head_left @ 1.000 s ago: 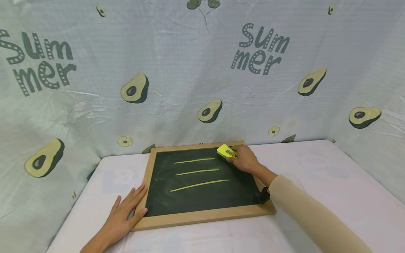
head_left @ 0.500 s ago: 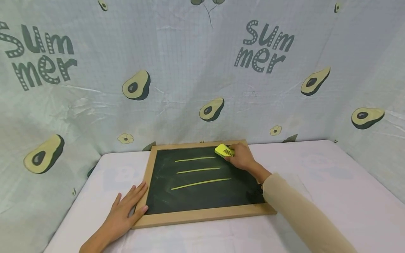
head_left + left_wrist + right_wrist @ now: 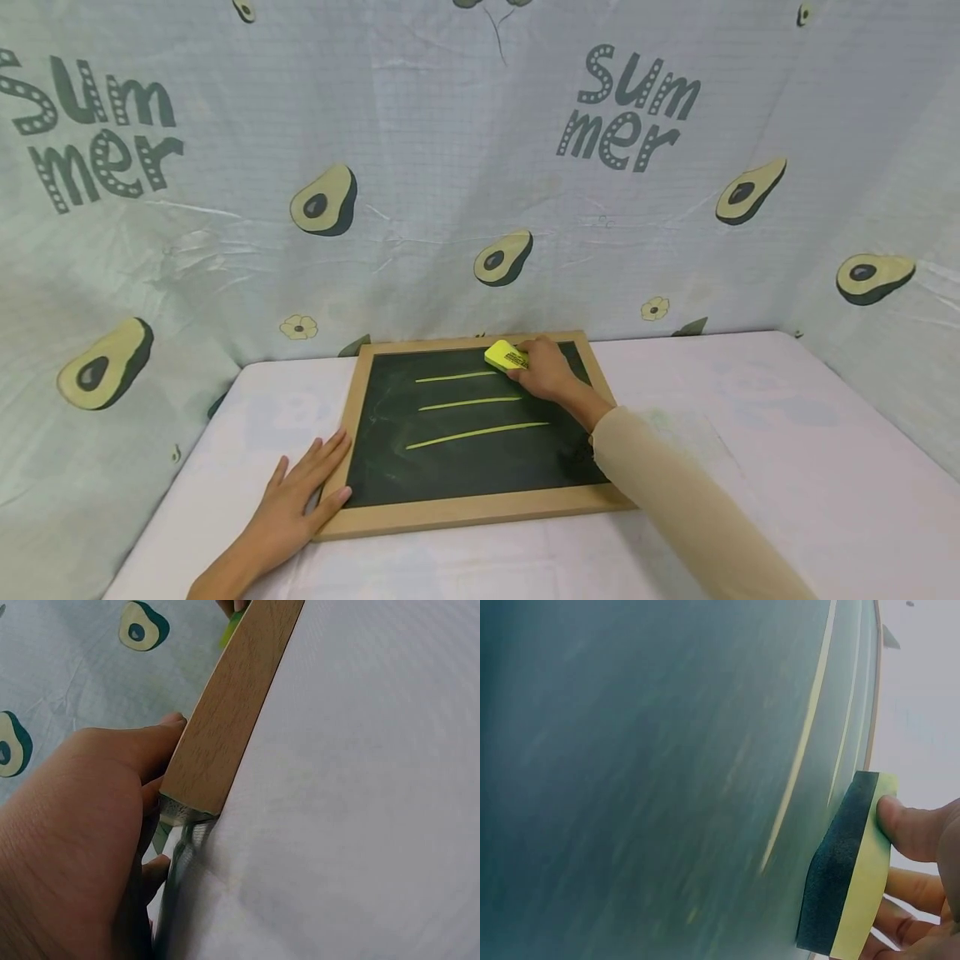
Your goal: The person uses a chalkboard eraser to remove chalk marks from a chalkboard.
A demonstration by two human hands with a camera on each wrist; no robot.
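Note:
A wood-framed chalkboard [image 3: 352, 417] lies flat on the white table, with three yellow chalk lines [image 3: 472, 403] drawn across it. My right hand [image 3: 543, 371] grips a yellow eraser [image 3: 505, 356] with a dark felt underside [image 3: 832, 877] and presses it on the board's far edge, at the right end of the top line. My left hand [image 3: 296, 500] lies flat on the table, fingers straight, touching the board's left frame [image 3: 225, 727] near its front corner.
A cloth backdrop [image 3: 480, 167] printed with avocados and "Summer" rises behind and on both sides of the table [image 3: 750, 433]. White table surface lies to the right of the board and in front of it.
My right hand has slid the eraser leftward along the board's far edge, onto the right end of the top chalk line. The left hand has stayed put.

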